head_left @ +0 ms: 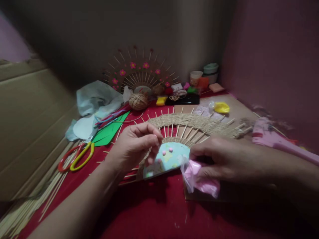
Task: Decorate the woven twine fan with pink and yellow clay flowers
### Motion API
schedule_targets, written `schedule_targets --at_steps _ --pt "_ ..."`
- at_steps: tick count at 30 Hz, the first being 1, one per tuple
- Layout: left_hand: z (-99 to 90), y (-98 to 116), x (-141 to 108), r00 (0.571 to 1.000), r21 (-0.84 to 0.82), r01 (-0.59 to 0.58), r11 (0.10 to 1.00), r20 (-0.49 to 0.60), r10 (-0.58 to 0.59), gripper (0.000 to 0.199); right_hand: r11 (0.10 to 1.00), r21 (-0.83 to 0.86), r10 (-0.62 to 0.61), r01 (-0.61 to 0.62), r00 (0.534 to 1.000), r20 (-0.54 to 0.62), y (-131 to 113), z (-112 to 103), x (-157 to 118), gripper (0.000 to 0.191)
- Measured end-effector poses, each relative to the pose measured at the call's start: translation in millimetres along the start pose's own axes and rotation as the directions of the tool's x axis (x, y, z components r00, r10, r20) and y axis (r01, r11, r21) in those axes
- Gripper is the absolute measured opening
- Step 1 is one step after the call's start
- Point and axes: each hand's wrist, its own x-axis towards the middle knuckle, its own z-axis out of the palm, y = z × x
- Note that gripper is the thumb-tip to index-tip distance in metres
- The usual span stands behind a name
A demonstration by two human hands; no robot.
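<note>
My right hand (216,161) grips a clear plastic bag of pink modelling clay (208,186) at the front right. My left hand (139,142) is raised over the left part of a woven fan (184,119), thumb and fingertips drawn together in a pinch; whatever is between them is too small to make out. Thin sticks radiate through the fan's twine bands. At its centre lies a light blue half-disc (180,151) with yellowish patches. Two small pink balls sit on its upper part, and the left hand's fingers partly cover its left side.
Scissors (83,156) with red and yellow handles lie left, beside loose sticks (50,196) and green sheet (112,132). Behind are a twine ball (138,101), a flowered fan (139,66) and a cup (196,78). Yellow clay (221,107) and a pink glue gun (274,136) are right.
</note>
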Motion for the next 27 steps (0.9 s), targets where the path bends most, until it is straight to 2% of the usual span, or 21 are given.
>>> schedule_targets --at_steps 3,6,8,11,13,16,18,21,27 --pt "-0.6 0.2 0.2 0.999 0.187 -0.026 0.982 -0.042 0.034 0.017 1.0 0.013 0.002 -0.002 1.0 -0.004 0.3 0.2 0.1 0.014" --pt "2.4 2.5 -1.4 0.997 0.467 -0.07 0.881 -0.005 0.082 0.013 1.0 0.02 -0.002 0.002 1.0 -0.009 0.0 0.0 0.2 0.013" --pt "4.5 3.6 -3.0 0.989 0.645 -0.14 0.752 0.055 0.138 0.009 1.0 0.017 -0.004 0.004 1.0 -0.013 -0.3 -0.6 0.1 0.013" --pt "5.5 2.2 -4.4 0.965 0.799 -0.253 0.546 0.171 0.198 0.018 1.0 0.013 -0.006 0.006 1.0 -0.015 0.1 -1.2 -0.3 0.013" --pt "5.2 -0.9 -3.9 0.942 0.854 -0.324 0.407 0.25 0.225 0.022 1.0 0.011 -0.011 0.011 1.0 -0.021 1.0 -1.1 -0.9 0.014" --pt "5.5 -7.2 -1.0 0.886 0.877 -0.44 0.194 0.387 0.256 0.017 1.0 0.023 -0.012 0.012 1.0 -0.016 2.0 -0.7 -2.0 0.014" --pt "6.6 -11.2 1.3 0.859 0.872 -0.479 0.101 0.442 0.26 0.013 1.0 0.031 -0.007 0.007 1.0 -0.007 2.2 -0.6 -2.7 0.013" --pt "8.2 -15.4 3.1 0.866 0.883 -0.467 0.045 0.446 0.228 0.014 0.999 0.032 0.007 -0.006 1.0 -0.006 1.9 -0.6 -2.7 0.012" --pt "6.2 -19.2 3.6 0.882 0.895 -0.444 0.037 0.429 0.196 0.013 1.0 0.009 0.017 -0.017 1.0 -0.001 2.6 -0.3 -1.0 0.013"
